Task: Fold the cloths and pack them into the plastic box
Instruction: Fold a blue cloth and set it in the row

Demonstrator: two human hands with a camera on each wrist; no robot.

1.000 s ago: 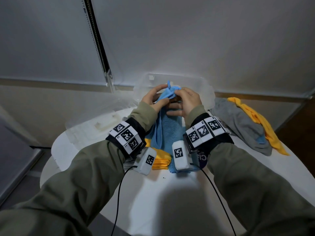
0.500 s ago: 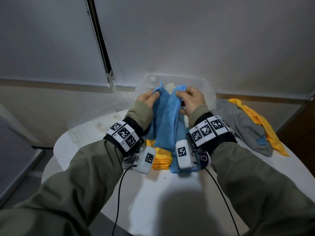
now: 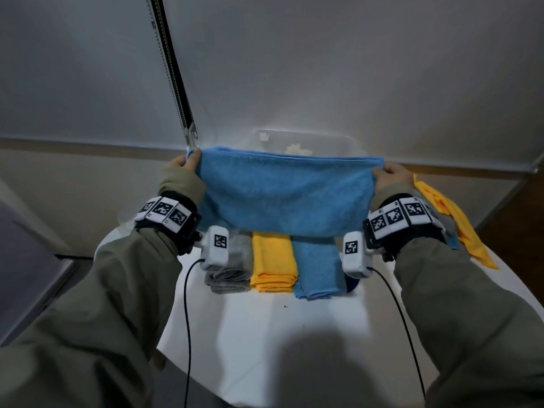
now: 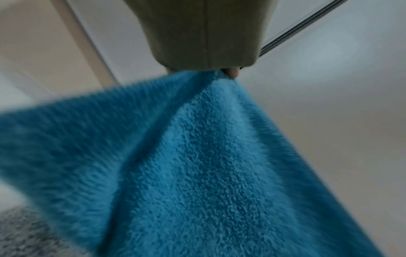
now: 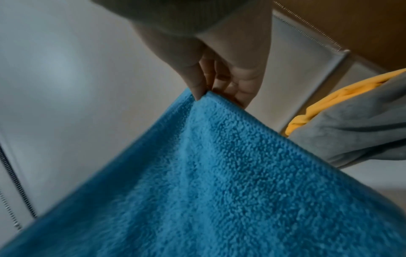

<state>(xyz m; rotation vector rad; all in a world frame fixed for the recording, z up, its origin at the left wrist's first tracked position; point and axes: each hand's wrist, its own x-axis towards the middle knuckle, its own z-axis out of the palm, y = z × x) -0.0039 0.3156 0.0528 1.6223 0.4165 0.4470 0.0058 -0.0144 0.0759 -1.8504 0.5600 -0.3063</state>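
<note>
We hold the blue cloth [image 3: 284, 191] stretched out in the air above the table [image 3: 294, 348], in front of the plastic box [image 3: 347, 144]. Our left hand [image 3: 184, 161] pinches its left top corner, our right hand [image 3: 393, 173] pinches the right. Below lie folded grey [image 3: 232, 272], yellow [image 3: 273, 263] and blue [image 3: 318, 269] cloths.
</note>
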